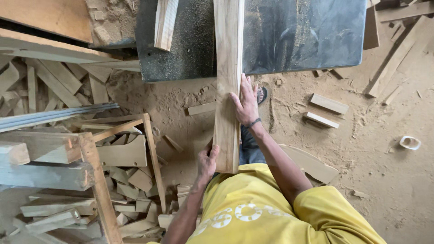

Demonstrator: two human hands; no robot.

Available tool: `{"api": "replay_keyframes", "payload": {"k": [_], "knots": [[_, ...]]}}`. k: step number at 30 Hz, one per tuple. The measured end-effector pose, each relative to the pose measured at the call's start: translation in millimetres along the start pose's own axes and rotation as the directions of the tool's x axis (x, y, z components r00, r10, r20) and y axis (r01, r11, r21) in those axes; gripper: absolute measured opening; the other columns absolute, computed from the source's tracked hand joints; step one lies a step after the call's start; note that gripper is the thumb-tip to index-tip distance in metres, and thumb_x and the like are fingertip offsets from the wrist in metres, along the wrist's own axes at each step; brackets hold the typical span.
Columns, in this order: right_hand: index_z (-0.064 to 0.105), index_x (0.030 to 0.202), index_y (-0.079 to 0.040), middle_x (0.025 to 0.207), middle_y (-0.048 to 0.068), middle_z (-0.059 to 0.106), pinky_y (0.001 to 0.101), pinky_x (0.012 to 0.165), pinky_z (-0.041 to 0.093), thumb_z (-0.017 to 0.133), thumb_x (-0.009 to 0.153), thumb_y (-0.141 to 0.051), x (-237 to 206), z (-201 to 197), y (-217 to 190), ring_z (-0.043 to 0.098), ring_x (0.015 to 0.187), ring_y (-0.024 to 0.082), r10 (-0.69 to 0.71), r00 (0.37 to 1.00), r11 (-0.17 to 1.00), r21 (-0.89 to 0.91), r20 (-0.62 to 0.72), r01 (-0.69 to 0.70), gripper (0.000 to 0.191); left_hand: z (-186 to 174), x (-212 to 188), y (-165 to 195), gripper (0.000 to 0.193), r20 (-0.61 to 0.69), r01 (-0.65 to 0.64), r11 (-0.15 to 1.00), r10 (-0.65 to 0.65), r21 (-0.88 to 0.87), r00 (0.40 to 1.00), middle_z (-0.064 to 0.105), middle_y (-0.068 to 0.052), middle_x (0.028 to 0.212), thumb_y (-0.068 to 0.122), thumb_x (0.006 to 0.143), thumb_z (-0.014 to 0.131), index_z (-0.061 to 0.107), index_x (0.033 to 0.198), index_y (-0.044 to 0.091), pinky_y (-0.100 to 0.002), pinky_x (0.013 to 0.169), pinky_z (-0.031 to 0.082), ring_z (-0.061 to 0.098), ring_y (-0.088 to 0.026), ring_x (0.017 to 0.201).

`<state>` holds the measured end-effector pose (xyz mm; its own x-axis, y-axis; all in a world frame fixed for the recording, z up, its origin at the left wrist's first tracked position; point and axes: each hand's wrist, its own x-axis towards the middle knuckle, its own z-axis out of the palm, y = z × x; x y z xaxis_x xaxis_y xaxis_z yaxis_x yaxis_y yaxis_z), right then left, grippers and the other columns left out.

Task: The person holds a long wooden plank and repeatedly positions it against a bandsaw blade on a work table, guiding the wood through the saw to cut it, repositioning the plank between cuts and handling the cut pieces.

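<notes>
Plank (227, 68) feeding onto the far saw table (294, 36): our left hand (207, 161) grips its near end, right hand (246, 105) pressed flat, needing a steady push.

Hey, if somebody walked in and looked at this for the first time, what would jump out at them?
A long pale wooden plank runs down the middle, lying across a dark sawdust-dusted machine table at the top. The right hand presses flat on the plank's right edge while the left hand grips its near end. To the left, a heap of wood offcuts spills around stacked timber, on a sawdust-covered floor.
</notes>
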<state>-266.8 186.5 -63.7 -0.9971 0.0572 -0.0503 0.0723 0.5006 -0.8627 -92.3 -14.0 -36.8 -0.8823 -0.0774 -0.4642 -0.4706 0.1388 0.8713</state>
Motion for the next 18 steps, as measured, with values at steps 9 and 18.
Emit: {"api": "replay_keyframes", "payload": {"k": [9,18], "knots": [[0.017,0.166,-0.003,0.170,0.023,0.025,0.0450,0.128,0.024,0.067,0.100,-0.026,-76.2,-4.2,-28.9,0.028,0.157,0.033,0.048,0.998,0.892,0.449,0.033,-0.057,0.086,4.3,2.2,17.0,0.060,-0.011,0.036,0.999,-0.036,0.000,0.999,0.073,-0.012,0.124,0.045,0.099,0.062,0.063,0.139,0.000,-0.032,0.095,0.052,0.065,-0.018,0.110],[0.014,0.166,-0.003,0.170,0.012,0.025,0.0317,0.120,0.033,0.063,0.099,-0.011,-119.0,7.2,-19.6,0.036,0.149,0.020,0.201,0.968,0.619,0.746,0.151,-0.245,0.083,7.6,8.1,2.5,0.063,-0.015,0.093,0.995,-0.092,0.041,0.996,0.069,-0.006,0.096,0.049,0.098,0.060,0.064,0.140,0.002,-0.029,0.066,0.047,0.055,-0.012,0.077]]}}
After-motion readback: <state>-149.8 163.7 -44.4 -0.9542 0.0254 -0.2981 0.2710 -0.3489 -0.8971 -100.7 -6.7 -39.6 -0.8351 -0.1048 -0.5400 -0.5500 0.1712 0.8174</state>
